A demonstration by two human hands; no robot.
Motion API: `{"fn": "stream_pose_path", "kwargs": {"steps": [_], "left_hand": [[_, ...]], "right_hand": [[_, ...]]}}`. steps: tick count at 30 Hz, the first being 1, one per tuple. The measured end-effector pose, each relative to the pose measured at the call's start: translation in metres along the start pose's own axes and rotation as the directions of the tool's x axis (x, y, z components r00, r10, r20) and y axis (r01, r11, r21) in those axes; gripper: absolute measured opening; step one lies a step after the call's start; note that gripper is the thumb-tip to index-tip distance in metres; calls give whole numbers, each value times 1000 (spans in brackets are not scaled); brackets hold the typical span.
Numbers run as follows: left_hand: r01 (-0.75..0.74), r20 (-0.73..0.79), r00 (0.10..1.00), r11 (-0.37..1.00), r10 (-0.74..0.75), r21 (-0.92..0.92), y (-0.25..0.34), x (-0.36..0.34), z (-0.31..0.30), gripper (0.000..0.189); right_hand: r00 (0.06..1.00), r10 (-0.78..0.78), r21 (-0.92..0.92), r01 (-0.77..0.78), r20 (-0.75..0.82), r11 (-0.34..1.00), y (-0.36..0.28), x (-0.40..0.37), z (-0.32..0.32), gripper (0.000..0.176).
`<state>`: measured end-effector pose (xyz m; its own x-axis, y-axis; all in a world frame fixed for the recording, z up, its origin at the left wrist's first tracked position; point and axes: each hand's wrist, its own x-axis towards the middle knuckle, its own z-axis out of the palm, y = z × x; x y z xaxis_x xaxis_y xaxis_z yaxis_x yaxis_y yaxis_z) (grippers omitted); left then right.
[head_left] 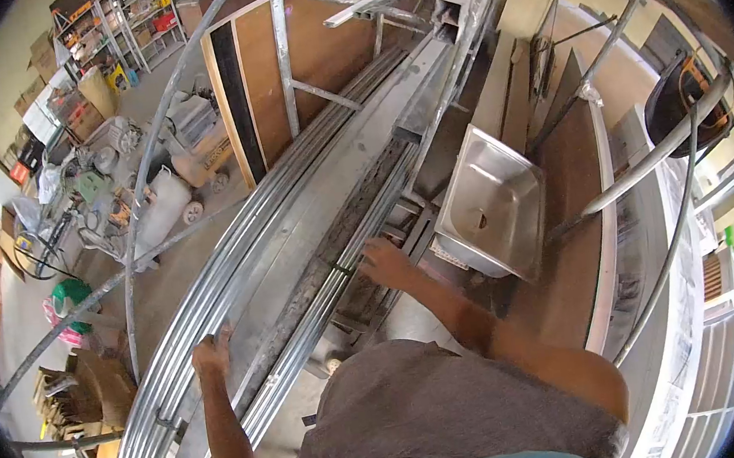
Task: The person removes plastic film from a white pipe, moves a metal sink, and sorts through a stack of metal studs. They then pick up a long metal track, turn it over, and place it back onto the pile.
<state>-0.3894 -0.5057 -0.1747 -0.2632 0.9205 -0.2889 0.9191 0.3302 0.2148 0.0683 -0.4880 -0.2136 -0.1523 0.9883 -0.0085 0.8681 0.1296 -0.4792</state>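
Note:
Long, shiny metal pipes (242, 273) lie side by side in a thick bundle running diagonally across the view. My left hand (211, 356) rests at the right edge of this bundle, its visible fingers apart and nothing seen in its grip. A second, narrower bundle of metal pipes (306, 329) runs parallel, closer to my body, with a dark tie (343, 269) around it. Beside that tie is my right hand (386, 264), fingers spread, at the bundle's right side; whether it touches the pipes is hard to tell. Between the bundles stretches a flat grey board (300, 227).
A stainless steel sink basin (494, 202) stands to the right. Scaffold tubes (282, 54) cross the view on several sides. A wooden panel (311, 34) leans behind the pipes. Tools and an air tank (163, 206) crowd the floor at left, near cardboard (101, 382).

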Motion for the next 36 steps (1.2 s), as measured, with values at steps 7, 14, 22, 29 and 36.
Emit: {"fn": "stream_pose_path", "kwargs": {"steps": [7,14,22,29,36], "left_hand": [[-46,-64,997,999,48,25,-2,11,19,72],[-267,-75,961,964,266,3,71,36,36,66],[-468,-109,884,869,455,-161,172,76,32,64],[-409,153,854,824,496,-392,233,138,49,53],[-861,-495,436,188,752,-473,421,152,0,55]], "right_hand": [[850,432,261,-362,-302,895,149,-47,-12,50],[476,166,204,29,-864,979,127,43,-286,48],[272,17,11,-23,-962,1000,50,206,-559,54],[-62,59,78,-388,-996,918,85,270,-582,51],[-111,2,46,-388,-994,920,84,269,-575,45]]}}
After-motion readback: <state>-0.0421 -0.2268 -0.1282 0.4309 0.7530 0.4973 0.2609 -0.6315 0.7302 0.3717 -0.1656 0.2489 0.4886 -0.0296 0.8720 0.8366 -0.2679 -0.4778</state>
